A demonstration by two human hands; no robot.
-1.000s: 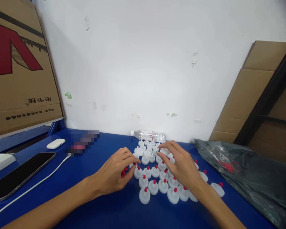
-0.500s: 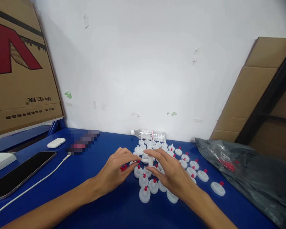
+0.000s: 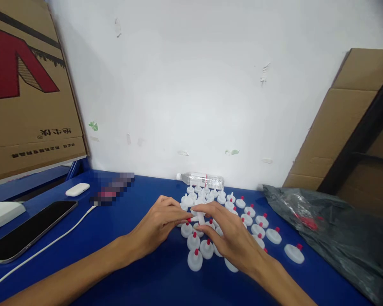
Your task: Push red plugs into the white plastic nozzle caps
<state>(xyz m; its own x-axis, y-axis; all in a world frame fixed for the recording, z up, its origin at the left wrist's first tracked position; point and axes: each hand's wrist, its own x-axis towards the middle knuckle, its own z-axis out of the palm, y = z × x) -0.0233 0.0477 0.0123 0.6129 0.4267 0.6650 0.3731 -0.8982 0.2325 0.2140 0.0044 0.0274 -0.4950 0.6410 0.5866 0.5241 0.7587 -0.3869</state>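
Several white plastic caps with red tips [image 3: 195, 259] stand in rows on the blue table [image 3: 121, 263]. My right hand [image 3: 231, 240] pinches one white cap [image 3: 200, 217] above the rows, its spout pointing left. My left hand [image 3: 158, 227] is curled, its fingertips meeting that cap's spout; what those fingers hold is hidden. Both hands touch over the near left part of the rows.
A clear water bottle [image 3: 200, 180] lies by the wall. A dark plastic bag [image 3: 325, 229] with red pieces sits right. A phone [image 3: 25, 233], white cable [image 3: 47, 246] and white earbud case [image 3: 77, 189] lie left. Cardboard boxes [image 3: 25, 89] stand at both sides.
My right hand lifted a white cap from the far rows and carried it left and nearer. My left hand's fingertips closed in on the cap's spout, hiding the red pieces.
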